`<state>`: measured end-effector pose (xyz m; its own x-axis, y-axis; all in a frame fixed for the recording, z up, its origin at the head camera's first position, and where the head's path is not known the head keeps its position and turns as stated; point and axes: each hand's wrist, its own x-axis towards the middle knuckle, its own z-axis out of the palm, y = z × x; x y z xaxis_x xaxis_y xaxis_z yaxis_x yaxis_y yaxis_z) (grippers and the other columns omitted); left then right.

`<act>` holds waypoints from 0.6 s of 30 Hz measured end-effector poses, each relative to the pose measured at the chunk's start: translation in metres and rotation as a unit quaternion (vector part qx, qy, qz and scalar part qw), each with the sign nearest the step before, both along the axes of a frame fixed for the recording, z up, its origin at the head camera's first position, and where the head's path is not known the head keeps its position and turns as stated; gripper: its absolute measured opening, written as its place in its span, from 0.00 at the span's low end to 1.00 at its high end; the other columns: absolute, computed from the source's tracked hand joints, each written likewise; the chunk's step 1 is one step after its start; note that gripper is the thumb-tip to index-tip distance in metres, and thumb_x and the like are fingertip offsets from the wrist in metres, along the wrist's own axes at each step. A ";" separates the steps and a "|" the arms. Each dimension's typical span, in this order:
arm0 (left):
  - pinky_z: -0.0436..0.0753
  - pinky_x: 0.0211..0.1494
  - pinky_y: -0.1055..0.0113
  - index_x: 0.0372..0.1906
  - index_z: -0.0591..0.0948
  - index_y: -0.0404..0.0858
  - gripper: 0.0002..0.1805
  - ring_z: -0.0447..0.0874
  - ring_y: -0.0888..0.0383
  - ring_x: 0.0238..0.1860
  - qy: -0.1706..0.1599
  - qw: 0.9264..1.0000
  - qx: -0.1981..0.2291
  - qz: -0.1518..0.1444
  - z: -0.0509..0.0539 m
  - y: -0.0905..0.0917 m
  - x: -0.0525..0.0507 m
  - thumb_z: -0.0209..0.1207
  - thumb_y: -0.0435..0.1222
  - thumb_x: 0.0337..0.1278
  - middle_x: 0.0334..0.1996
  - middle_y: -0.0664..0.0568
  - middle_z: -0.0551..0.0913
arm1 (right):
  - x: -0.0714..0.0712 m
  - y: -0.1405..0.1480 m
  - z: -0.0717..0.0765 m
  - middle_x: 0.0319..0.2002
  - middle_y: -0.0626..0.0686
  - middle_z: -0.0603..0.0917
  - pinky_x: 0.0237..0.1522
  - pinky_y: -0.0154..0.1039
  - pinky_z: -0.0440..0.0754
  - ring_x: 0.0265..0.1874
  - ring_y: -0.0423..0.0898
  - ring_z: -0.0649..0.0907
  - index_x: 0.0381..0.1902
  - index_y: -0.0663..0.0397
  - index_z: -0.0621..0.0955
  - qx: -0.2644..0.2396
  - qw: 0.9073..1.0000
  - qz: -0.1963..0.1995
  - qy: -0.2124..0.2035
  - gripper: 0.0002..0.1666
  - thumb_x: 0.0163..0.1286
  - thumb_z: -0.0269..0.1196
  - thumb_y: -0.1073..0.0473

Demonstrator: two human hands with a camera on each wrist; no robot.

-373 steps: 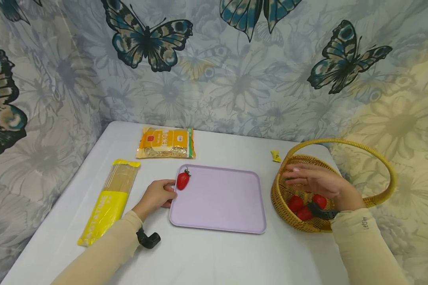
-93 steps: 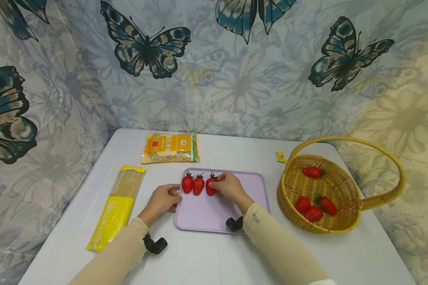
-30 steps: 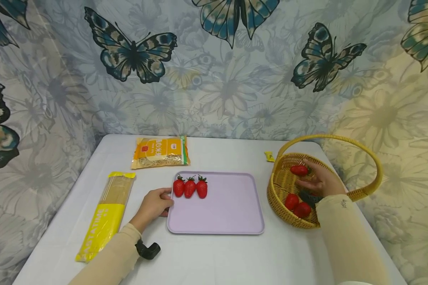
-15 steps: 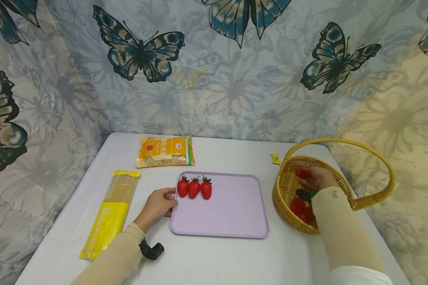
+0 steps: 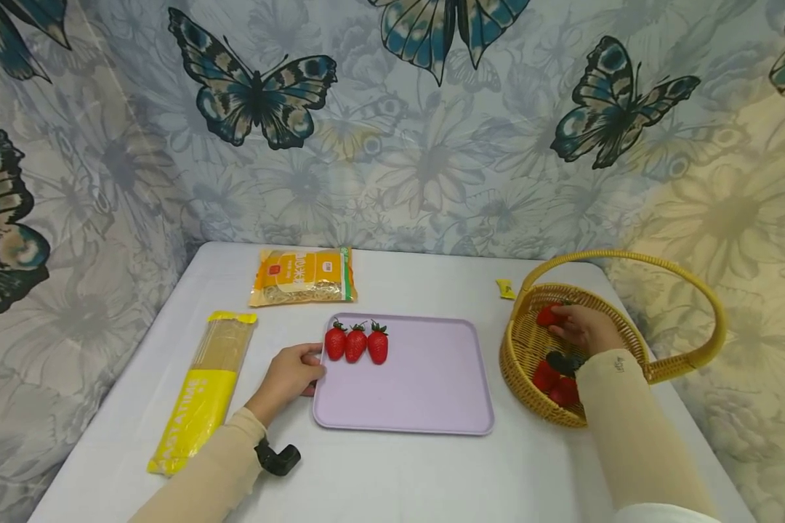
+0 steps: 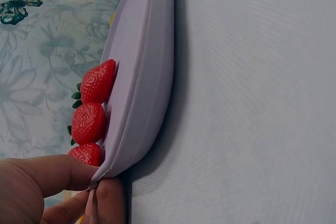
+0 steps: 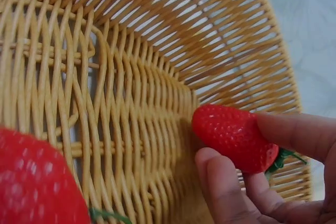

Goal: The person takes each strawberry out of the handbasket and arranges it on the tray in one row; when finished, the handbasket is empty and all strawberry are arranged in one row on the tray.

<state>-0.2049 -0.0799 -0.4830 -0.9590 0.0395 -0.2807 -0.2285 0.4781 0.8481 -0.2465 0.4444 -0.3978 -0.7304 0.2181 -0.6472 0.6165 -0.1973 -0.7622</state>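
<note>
My left hand (image 5: 290, 374) pinches the left rim of a lilac tray (image 5: 408, 392), thumb above and fingers below, as the left wrist view shows. Three red strawberries (image 5: 356, 343) stand side by side in a row at the tray's upper left, green leaves pointing to the back. Inside a yellow wicker basket (image 5: 523, 341), my right hand (image 5: 589, 328) pinches another strawberry (image 7: 231, 135) by its leafy end, close to the basket wall. More strawberries (image 5: 546, 375) lie lower in the basket, partly hidden by the right wrist and its black camera.
The basket's tall handle (image 5: 628, 254) arches over the right arm. A yellow noodle packet (image 5: 199, 392) lies left of the left hand. At the back are an orange grain bag (image 5: 303, 277) and a small yellow wrapped piece (image 5: 505, 289). A patterned curtain (image 5: 425, 181) hangs behind the white table.
One strawberry lay on the tray at first; now three do. My right hand set down the third, went back to the basket and took hold of another. My left hand stayed at the rim.
</note>
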 end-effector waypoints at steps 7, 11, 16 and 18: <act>0.85 0.27 0.66 0.62 0.77 0.36 0.27 0.79 0.55 0.28 0.001 1.000 0.003 -0.003 0.000 -0.002 0.000 0.64 0.30 0.54 0.35 0.47 0.78 | 0.023 -0.002 0.018 0.38 0.55 0.77 0.44 0.34 0.84 0.31 0.44 0.86 0.56 0.61 0.64 0.023 0.996 0.071 0.040 0.21 0.73 0.58 0.59; 0.85 0.27 0.66 0.62 0.78 0.36 0.27 0.79 0.55 0.28 0.002 1.000 0.006 -0.002 -0.001 -0.002 0.000 0.64 0.30 0.54 0.36 0.47 0.78 | 0.039 -0.008 0.029 0.39 0.56 0.74 0.44 0.35 0.84 0.32 0.43 0.86 0.52 0.64 0.67 0.045 0.987 0.124 0.092 0.18 0.72 0.59 0.60; 0.85 0.27 0.66 0.62 0.77 0.36 0.27 0.79 0.55 0.28 0.007 1.000 0.000 -0.006 0.000 -0.001 0.000 0.63 0.30 0.54 0.35 0.47 0.78 | 0.060 -0.020 0.043 0.39 0.47 0.78 0.44 0.35 0.84 0.34 0.41 0.85 0.52 0.66 0.75 0.125 0.958 0.218 0.139 0.18 0.73 0.60 0.56; 0.85 0.27 0.66 0.62 0.77 0.36 0.27 0.79 0.55 0.27 0.008 1.000 0.001 -0.008 0.000 -0.001 0.001 0.63 0.30 0.54 0.35 0.47 0.78 | 0.067 -0.031 0.049 0.41 0.46 0.78 0.45 0.36 0.84 0.36 0.42 0.84 0.56 0.71 0.71 0.138 0.944 0.255 0.155 0.24 0.73 0.59 0.56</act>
